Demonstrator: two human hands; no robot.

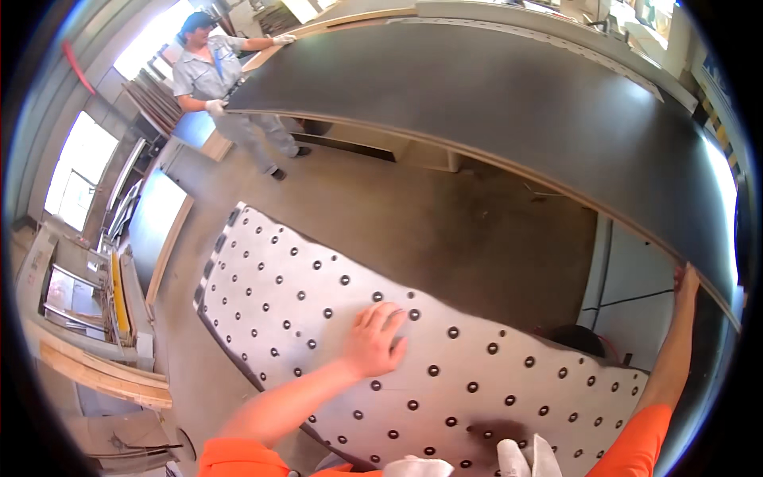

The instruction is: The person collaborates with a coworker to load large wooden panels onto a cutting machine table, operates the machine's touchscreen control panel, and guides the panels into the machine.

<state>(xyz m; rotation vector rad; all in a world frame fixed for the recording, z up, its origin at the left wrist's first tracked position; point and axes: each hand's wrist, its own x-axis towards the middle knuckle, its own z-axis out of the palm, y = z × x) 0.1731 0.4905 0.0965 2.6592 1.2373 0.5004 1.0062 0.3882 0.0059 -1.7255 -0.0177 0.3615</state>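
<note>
A large dark grey panel (477,87) with a light wood-coloured edge stretches across the far side. My right hand (686,280) is closed on its near edge at the far right, arm stretched out; the fingers are partly hidden. My left hand (375,340) is at the silver table (445,381) dotted with black round inserts, palm down, fingers stretched forward and thumb apart, holding nothing. Whether it touches the surface I cannot tell. At the panel's far left end a person (211,71) in grey work clothes grips it with two white-gloved hands.
White cloth-like pieces (528,459), perhaps gloves, show at the table's near edge. Boards (159,222) lean on the left beside a machine (87,302) and wooden strips (103,370). A machine beam (548,40) runs behind the panel. Concrete floor (381,207) shows between panel and table.
</note>
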